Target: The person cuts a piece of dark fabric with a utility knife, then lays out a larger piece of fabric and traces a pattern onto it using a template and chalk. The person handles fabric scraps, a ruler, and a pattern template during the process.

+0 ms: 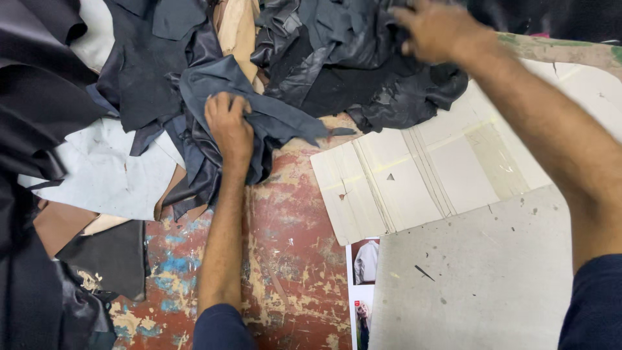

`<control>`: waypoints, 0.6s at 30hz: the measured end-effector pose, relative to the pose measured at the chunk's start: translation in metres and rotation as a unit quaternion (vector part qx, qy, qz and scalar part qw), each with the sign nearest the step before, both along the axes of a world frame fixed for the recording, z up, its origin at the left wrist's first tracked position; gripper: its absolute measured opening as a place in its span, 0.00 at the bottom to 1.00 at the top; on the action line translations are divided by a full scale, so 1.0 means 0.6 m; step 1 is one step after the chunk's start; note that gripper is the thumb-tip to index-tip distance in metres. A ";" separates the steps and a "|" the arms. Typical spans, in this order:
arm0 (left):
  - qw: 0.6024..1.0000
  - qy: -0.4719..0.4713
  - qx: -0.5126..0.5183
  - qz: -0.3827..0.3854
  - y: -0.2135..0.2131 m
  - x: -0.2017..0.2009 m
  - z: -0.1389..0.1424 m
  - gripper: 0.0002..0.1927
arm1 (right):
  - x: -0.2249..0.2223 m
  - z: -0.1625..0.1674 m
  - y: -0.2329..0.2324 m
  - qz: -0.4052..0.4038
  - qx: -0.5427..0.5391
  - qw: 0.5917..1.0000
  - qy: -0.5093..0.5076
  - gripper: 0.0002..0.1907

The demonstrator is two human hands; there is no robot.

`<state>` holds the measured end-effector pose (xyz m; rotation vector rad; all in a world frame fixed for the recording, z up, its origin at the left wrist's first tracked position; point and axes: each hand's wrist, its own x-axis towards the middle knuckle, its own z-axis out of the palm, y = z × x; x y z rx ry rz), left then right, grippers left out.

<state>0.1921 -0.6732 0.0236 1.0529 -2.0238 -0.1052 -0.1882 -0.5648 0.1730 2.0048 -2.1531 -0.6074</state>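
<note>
My left hand grips a dark blue-grey leather scrap that lies over a heap of leather pieces at the table's far left. My right hand, blurred, reaches into a crumpled pile of black leather at the far middle; its fingers curl against the pile, and I cannot see whether it holds a piece. A tan leather strip shows between the two dark heaps.
Pale cardboard pattern pieces lie right of centre, over a grey board. The worn table shows red and blue paint. A light grey-blue hide, brown scraps and black leather cover the left side. A printed picture sheet lies at the board's edge.
</note>
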 end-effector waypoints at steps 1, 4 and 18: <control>0.998 0.037 0.046 0.014 0.005 -0.003 0.013 0.10 | 0.014 -0.032 0.017 0.009 -0.062 0.996 -0.058 0.54; 0.986 -0.140 -0.048 0.080 0.040 -0.009 0.054 0.18 | 0.034 -0.124 0.075 -0.017 -0.188 0.960 -0.206 0.65; 0.994 0.041 0.083 -0.055 0.029 -0.165 0.000 0.60 | 0.055 -0.132 -0.015 0.097 -0.236 0.952 -0.168 0.46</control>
